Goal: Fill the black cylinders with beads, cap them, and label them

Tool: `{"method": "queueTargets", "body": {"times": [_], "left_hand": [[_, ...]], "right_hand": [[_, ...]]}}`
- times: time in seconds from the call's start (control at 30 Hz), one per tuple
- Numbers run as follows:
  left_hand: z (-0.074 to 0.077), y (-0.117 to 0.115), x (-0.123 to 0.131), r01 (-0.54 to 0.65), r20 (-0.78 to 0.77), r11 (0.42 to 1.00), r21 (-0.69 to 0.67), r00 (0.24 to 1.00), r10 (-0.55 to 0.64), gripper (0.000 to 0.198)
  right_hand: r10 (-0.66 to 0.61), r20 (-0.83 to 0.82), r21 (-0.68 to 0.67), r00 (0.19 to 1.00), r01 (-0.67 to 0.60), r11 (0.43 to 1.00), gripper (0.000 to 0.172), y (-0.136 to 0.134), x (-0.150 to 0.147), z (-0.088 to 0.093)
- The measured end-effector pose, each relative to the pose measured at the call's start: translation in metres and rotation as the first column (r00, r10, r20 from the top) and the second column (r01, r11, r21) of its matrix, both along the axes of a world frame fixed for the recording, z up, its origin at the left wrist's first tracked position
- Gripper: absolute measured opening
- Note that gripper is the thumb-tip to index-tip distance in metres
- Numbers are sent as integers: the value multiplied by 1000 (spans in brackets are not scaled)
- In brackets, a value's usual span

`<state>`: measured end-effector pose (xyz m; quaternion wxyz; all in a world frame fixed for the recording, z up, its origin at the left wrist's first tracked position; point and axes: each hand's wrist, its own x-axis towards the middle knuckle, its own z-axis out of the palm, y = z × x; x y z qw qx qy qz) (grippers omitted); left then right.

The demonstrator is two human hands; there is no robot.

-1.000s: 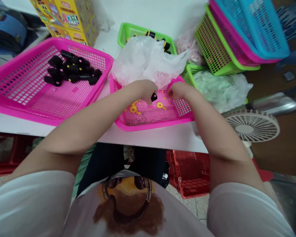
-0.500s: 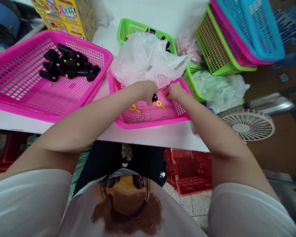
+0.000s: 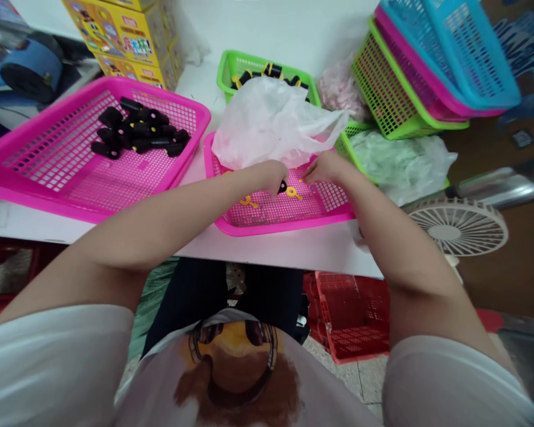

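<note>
My left hand [image 3: 273, 177] is closed around a small black plastic part [image 3: 282, 187], whose round end with a hole shows beside the fingers. To its right, my right hand [image 3: 323, 168] has its fingertips pinched low over the smaller pink basket [image 3: 285, 226]; whatever is between them, if anything, is too small to name. Yellow key-shaped pieces lie on the basket's floor, one yellow piece [image 3: 292, 193] just right of the black part and another yellow piece [image 3: 248, 201] at the left. A crumpled clear plastic bag [image 3: 267, 121] covers the basket's back.
A larger pink basket [image 3: 84, 190] with several black parts [image 3: 142, 127] stands left. Behind are a green basket [image 3: 226, 59] of black and yellow parts and yellow boxes [image 3: 129, 41]. Stacked baskets [image 3: 409, 83], a bagged green basket [image 3: 351, 142] and a white fan [image 3: 454, 228] stand right.
The camera view has shifted, so everything sits slightly lower and further right. My left hand keeps its hold on the black part; my right fingers stay pinched low over the basket.
</note>
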<state>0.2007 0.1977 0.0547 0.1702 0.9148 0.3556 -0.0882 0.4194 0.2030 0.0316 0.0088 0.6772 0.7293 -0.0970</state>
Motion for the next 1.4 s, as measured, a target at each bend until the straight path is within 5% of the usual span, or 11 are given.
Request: {"method": "queueTargets", "body": {"times": [0.13,0.2,0.37,0.53,0.7,0.8,0.93,1.13,1.4], "left_hand": [[-4,4,-1,-4,22,1000,-3,1000,4,56],[-5,6,0,0,44,1000,-18,999,0,59],[-6,7,3,1,67,999,-45,998,2,60],[-7,8,2,-1,62,998,-63,998,5,59],[-3,8,1,-15,29,998,-54,999,16,56],[-1,6,2,-31,0,999,-19,1000,31,53],[0,3,2,-48,-11,998,-36,999,47,56],[4,-3,2,-61,-24,997,-53,998,60,58],[11,-6,2,-61,-45,996,-69,997,58,55]], "right_hand": [[-140,-430,-118,892,98,988,20,-38,-28,26],[-148,-490,-90,859,119,989,19,-53,-43,32],[-134,-363,-10,922,141,990,18,-63,-58,34],[-55,-340,-18,939,52,998,21,-61,-56,33],[-94,-329,-13,939,95,995,21,-55,-43,33],[-107,-69,-19,992,106,994,16,-38,-19,25],[-25,284,-97,959,54,994,19,-12,8,-1],[76,319,-188,945,-15,982,26,4,16,-32],[61,338,-176,939,-1,984,19,5,17,-33]]}}
